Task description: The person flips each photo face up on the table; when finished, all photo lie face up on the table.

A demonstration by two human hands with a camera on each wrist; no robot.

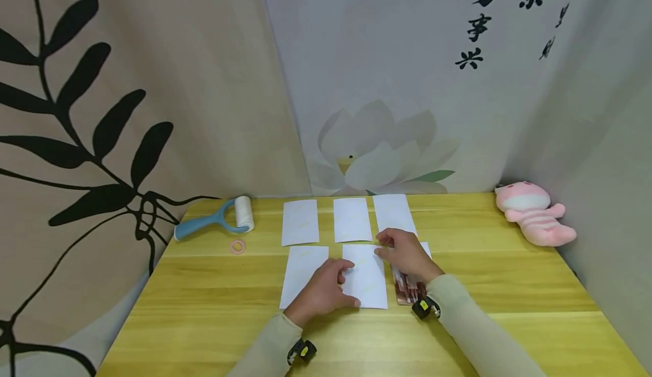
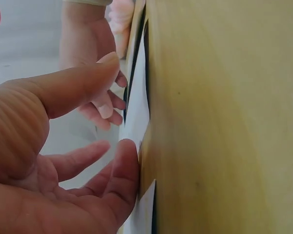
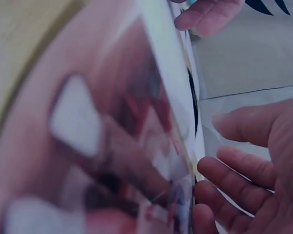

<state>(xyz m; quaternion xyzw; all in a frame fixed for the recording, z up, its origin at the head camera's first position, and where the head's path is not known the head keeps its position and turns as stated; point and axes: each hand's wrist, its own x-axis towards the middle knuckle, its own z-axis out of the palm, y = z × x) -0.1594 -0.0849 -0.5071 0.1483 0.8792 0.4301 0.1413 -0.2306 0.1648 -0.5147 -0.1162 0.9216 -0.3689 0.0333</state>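
Observation:
White photo cards lie in two rows of three on the wooden table, most with the plain side up. The lower middle card (image 1: pixel 368 286) sits between both hands. My left hand (image 1: pixel 321 291) rests at its left edge, thumb apart from the loosely bent fingers. Over its upper right corner is my right hand (image 1: pixel 407 255), fingers relaxed with nothing pinched between them. Beneath the right hand and wrist, the lower right card shows a reddish-brown printed picture (image 1: pixel 406 291), partly hidden; the right wrist view shows this glossy picture (image 3: pixel 122 146) close up and blurred.
At the back left lies a blue-handled lint roller (image 1: pixel 209 222), with a small pink ring (image 1: pixel 237 246) in front of it. A pink plush toy (image 1: pixel 535 213) lies at the back right. Curtains (image 1: pixel 407 82) hang behind the wooden table (image 1: pixel 509 298).

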